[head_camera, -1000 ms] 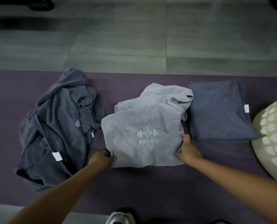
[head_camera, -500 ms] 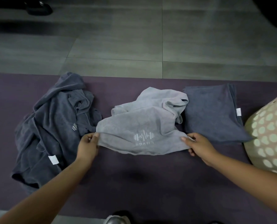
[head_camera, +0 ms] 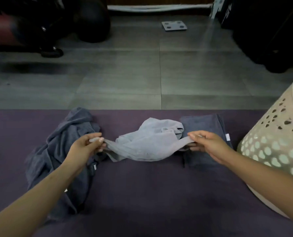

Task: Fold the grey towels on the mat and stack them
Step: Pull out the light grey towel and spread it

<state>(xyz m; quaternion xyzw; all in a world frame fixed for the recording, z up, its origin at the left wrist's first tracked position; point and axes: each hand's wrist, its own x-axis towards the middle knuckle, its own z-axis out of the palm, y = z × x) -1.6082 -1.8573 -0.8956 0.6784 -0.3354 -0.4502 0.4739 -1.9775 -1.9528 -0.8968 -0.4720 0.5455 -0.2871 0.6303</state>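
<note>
Head view, one frame. I count three towels on the purple mat; one light grey towel in the middle, one dark grey towel in a crumpled heap to its left, and one dark grey folded towel lying flat to its right. I count two hands, both on the light grey towel; the left hand pinches one near corner between thumb and curled fingers; the right hand pinches the opposite near corner, fingers curled round the cloth. The near edge hangs between the two hands, raised off the mat; the far part of the towel rests bunched on the mat, touching the folded towel's left edge. I see two small white tags; one on the folded towel's right side, one low on the crumpled heap by the left wrist. One pale perforated basket stands at the right edge of the mat, just beside the folded towel. Beyond the mat lies grey tiled floor; on it I count one flat grey scale; dark equipment at the far left is too dim to tell apart.
</note>
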